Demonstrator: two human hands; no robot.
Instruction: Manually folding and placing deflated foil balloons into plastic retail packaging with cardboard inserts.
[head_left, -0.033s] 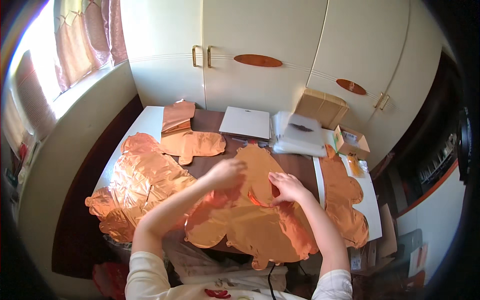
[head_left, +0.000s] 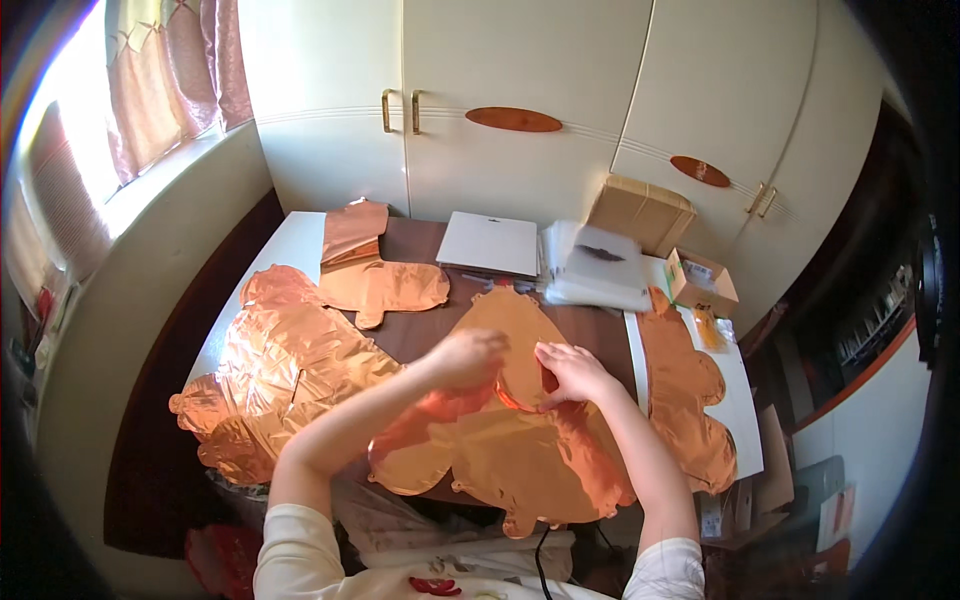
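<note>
A large flat copper-coloured foil balloon (head_left: 520,450) with rounded lobes lies in front of me, over the table's near edge. Its middle is folded, with a shiny raised crease. My right hand (head_left: 575,378) pinches the foil there, thumb below and fingers above. Just left of it, my left hand (head_left: 470,358) hovers over the same balloon, fingers curled and blurred by motion; whether it holds anything is not visible. At my left forearm lies a pile of crinkled copper foil balloons (head_left: 285,355).
Behind the pile lies another folded foil balloon (head_left: 385,290). At the back are a white flat stack (head_left: 490,243), clear plastic sleeves (head_left: 597,275) and a cardboard box (head_left: 642,215). On the right are a small open box (head_left: 703,285) and one more lobed foil piece (head_left: 685,385).
My left hand has moved a little right and down, closer to my right hand. The right hand keeps its place on the foil.
</note>
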